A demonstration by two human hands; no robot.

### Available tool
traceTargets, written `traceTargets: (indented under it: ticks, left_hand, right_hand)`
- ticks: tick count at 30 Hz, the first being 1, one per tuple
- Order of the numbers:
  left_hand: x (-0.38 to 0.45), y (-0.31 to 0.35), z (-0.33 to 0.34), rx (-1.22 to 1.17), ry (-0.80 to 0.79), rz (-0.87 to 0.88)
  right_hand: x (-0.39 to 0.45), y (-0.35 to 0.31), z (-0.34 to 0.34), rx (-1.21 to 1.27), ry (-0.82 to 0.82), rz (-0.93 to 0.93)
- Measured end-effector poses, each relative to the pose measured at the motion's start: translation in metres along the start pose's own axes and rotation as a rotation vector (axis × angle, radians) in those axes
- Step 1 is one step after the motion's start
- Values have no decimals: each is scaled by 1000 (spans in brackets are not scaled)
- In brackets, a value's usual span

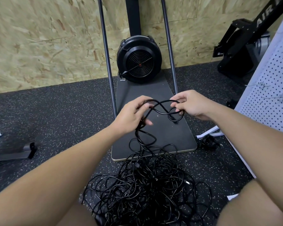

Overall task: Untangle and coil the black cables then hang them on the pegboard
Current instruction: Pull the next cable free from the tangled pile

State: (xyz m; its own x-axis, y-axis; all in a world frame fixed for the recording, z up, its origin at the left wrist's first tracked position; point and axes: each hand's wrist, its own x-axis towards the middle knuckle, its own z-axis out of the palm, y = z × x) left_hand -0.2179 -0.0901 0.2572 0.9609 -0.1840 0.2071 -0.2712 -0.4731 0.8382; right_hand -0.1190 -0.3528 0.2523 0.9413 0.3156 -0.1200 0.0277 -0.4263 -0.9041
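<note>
Speckled rubber floor point(55, 115), tangled glossy cable pile point(145, 190); both hands' fingers point(143, 106) curled around one looped black cable point(162, 110).

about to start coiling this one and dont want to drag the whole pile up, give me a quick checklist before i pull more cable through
1. Left hand grips the black cable: ok.
2. Right hand pinches the same cable in its fingers: ok.
3. Span between the hands free of crossings: not ok, it twists over itself.
4. Strand below the left hand free of the cable pile: not ok, it runs into the tangle.
5. Cable end found: cannot tell.
6. Pegboard within reach on the right: ok; free hook: cannot tell.
</note>
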Motion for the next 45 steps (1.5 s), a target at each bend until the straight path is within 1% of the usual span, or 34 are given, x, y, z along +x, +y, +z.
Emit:
traceTargets:
  ticks: [5,8,10,12,16,21,23,25,27,28,29,31,34,37,38,42,45]
  left_hand:
    - [4,-2,-2,-234,79,-187]
    - [6,-3,-3,-300,128,-256]
    - [9,0,-5,-384,171,-295]
    - [11,6,-6,-472,175,-334]
    - [14,11,-13,-696,196,-420]
    - [11,4,-11,-655,37,-501]
    - [10,1,-7,-636,26,-512]
    - [12,-1,-3,-645,51,-529]
    - [14,-1,-1,-689,96,-550]
    - [15,-1,-1,-702,120,-557]
    - [16,0,-1,-697,140,-560]
    - [19,0,-1,-666,186,-555]
    - [24,-11,-3,-654,233,-559]
    - [26,-17,-10,-693,236,-558]
    - [25,-16,-12,-720,219,-548]
    - [19,-13,-16,-769,97,-517]
    - [18,-12,-10,-744,72,-497]
  right_hand:
    - [4,6,1,-75,29,-8]
    - [6,8,3,-118,40,-3]
    - [6,7,4,-113,53,3]
    - [5,5,3,-128,76,-10]
    - [6,7,3,-297,103,-41]
    - [5,8,11,-542,14,-47]
    - [-1,0,16,-676,-8,-126]
    - [-8,-15,26,-730,41,-243]
    - [-20,-33,40,-691,114,-345]
    - [-26,-41,47,-657,112,-356]
    - [-32,-49,53,-618,73,-331]
    - [-43,-59,64,-542,-65,-252]
    - [-50,-60,69,-467,-219,-191]
    - [-47,-54,59,-395,-378,-160]
    - [-45,-51,56,-384,-397,-171]
    - [-31,-41,47,-283,-306,-176]
    - [-26,-40,44,-204,-239,-158]
